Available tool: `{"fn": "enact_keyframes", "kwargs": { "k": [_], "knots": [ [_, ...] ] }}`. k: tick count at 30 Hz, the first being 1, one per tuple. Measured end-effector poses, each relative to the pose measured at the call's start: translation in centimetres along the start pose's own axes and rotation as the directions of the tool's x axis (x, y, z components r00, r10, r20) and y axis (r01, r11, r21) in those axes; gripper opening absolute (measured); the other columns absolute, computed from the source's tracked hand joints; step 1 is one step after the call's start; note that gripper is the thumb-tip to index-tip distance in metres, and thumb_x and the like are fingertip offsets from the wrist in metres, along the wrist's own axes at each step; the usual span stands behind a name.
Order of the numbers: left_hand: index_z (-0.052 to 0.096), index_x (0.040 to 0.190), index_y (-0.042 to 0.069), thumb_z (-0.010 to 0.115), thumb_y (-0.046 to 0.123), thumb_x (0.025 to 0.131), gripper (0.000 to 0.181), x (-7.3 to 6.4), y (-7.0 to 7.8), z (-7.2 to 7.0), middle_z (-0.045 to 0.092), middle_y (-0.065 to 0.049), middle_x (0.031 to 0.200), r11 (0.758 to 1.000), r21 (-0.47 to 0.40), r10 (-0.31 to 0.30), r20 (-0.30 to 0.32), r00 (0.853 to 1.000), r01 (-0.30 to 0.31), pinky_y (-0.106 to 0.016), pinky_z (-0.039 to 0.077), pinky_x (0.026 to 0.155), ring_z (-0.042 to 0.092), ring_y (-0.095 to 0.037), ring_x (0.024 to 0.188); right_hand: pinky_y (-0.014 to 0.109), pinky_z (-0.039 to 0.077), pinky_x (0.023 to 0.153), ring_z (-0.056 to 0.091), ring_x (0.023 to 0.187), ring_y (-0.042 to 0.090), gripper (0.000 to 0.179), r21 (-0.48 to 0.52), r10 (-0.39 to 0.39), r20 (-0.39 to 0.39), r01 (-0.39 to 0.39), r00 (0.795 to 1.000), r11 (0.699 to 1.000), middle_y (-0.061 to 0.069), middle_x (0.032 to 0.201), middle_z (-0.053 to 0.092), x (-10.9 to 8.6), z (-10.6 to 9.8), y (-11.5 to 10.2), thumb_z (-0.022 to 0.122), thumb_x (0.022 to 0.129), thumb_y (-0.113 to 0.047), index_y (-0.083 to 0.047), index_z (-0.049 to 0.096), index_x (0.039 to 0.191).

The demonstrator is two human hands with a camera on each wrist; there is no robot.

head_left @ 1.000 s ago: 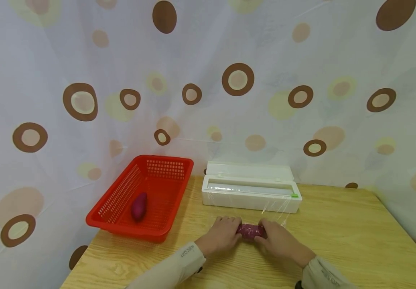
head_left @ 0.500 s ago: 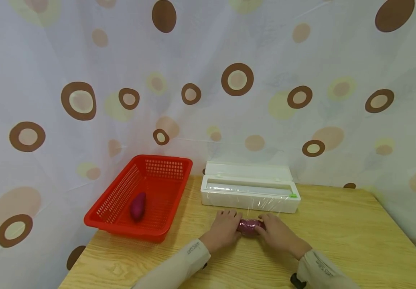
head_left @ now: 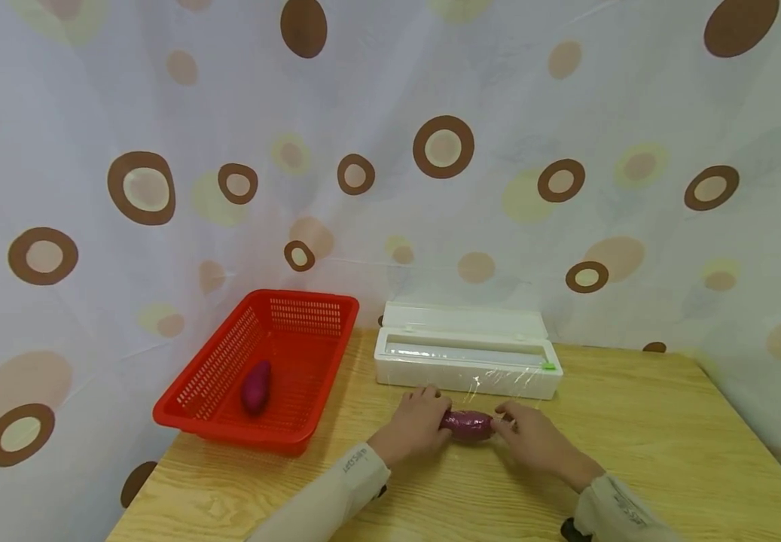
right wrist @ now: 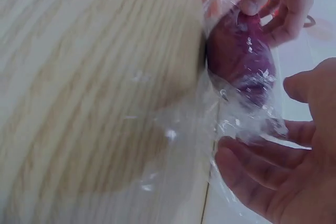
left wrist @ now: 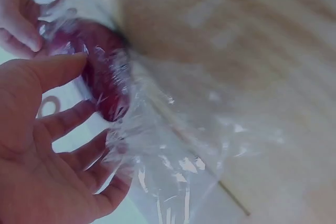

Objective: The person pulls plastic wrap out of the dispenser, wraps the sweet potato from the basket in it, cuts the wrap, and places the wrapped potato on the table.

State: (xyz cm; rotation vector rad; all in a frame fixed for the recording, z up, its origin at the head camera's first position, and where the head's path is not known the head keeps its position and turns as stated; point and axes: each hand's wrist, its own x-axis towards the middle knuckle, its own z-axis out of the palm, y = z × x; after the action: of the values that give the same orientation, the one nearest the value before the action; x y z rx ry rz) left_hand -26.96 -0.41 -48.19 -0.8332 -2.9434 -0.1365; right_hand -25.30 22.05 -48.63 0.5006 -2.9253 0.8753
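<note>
A purple sweet potato lies on the table, with clear cling film wrapped around it and bunched loosely at its ends. My left hand holds its left end; in the left wrist view, the thumb presses on the skin and the fingers are behind. At the other end is my right hand. Its thumb stands away from the sweet potato, and its loosely bent fingers touch the gathered film.
Behind the hands stands a white cling film box, lid raised, with a green cutter slider and film stretching from its front. A red basket on the left contains another purple sweet potato. A spotted curtain hangs behind the wooden table.
The sweet potato has turned slightly and moved a little away from me. My right hand has loosened from its right end and shifted right; my left hand stays on the left end.
</note>
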Motion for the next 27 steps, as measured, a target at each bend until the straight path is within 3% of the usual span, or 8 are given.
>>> {"fn": "enact_keyframes", "kwargs": {
  "k": [3,5,9,13,16,22,27],
  "knots": [
    [0.062,0.111,0.02,0.064,0.043,0.088,0.033,0.1,0.2,-0.6,0.054,-0.001,0.113,1.0,0.023,0.021,0.014,1.0,-0.021,-0.036,0.041,0.09,0.048,-0.017,0.105,0.035,0.048,0.068,0.056,0.078,0.015,0.023,0.0,-0.002,-0.123,0.002,0.992,1.0,0.004,0.091,0.061,0.1,-1.3,0.6,0.056,0.096,-0.021,-0.001,0.062,0.105],
    [0.062,0.115,0.02,0.062,0.043,0.089,0.035,0.1,0.3,-1.0,0.055,-0.001,0.113,0.999,0.023,0.034,0.024,0.999,-0.034,-0.035,0.041,0.091,0.049,-0.016,0.104,0.039,0.048,0.068,0.056,0.08,0.021,0.026,-0.001,0.024,-0.218,-0.025,0.976,1.0,0.01,0.095,0.059,0.3,-2.4,1.2,0.056,0.096,-0.023,0.001,0.06,0.104],
    [0.059,0.122,0.021,0.06,0.042,0.09,0.039,0.2,0.8,-1.6,0.055,-0.001,0.115,0.998,0.02,0.053,0.043,0.998,-0.054,-0.034,0.041,0.093,0.049,-0.016,0.106,0.054,0.044,0.077,0.048,0.096,0.041,0.053,0.03,0.128,-0.296,-0.125,0.946,0.992,0.029,0.113,0.045,1.1,-4.4,2.8,0.056,0.095,-0.035,0.012,0.046,0.12],
    [0.059,0.123,0.021,0.058,0.04,0.092,0.037,0.8,1.3,-2.5,0.055,0.0,0.115,0.998,0.005,0.066,0.046,0.997,-0.066,-0.033,0.041,0.092,0.05,-0.016,0.106,0.062,0.037,0.086,0.037,0.108,0.053,0.082,0.08,0.229,-0.236,-0.216,0.944,0.973,0.041,0.125,0.03,2.2,-5.6,4.8,0.056,0.092,-0.046,0.018,0.026,0.134],
    [0.059,0.122,0.022,0.057,0.039,0.093,0.034,1.5,1.6,-3.3,0.055,0.001,0.115,0.998,-0.005,0.068,0.052,0.996,-0.068,-0.032,0.041,0.092,0.05,-0.015,0.107,0.06,0.039,0.086,0.04,0.109,0.054,0.092,0.133,0.28,-0.17,-0.26,0.945,0.956,0.042,0.128,0.028,3.0,-5.9,6.2,0.056,0.09,-0.052,0.018,0.02,0.138],
    [0.063,0.116,0.023,0.058,0.037,0.092,0.028,3.6,2.2,-4.4,0.058,0.002,0.115,0.996,-0.014,0.088,0.067,0.994,-0.087,-0.031,0.044,0.087,0.053,-0.016,0.105,0.055,0.043,0.087,0.041,0.117,0.051,0.099,0.211,0.334,-0.035,-0.319,0.942,0.924,0.04,0.133,0.032,3.9,-6.0,7.5,0.054,0.087,-0.061,0.014,0.019,0.14],
    [0.064,0.114,0.021,0.054,0.033,0.095,0.025,5.5,2.5,-4.8,0.06,0.003,0.107,0.991,-0.076,0.11,0.04,0.993,-0.106,-0.028,0.047,0.079,0.056,-0.014,0.095,0.051,0.045,0.084,0.043,0.114,0.047,0.093,0.236,0.326,-0.038,-0.309,0.945,0.921,0.037,0.131,0.036,4.0,-5.7,7.8,0.057,0.086,-0.058,0.012,0.023,0.139]
  ]
}}
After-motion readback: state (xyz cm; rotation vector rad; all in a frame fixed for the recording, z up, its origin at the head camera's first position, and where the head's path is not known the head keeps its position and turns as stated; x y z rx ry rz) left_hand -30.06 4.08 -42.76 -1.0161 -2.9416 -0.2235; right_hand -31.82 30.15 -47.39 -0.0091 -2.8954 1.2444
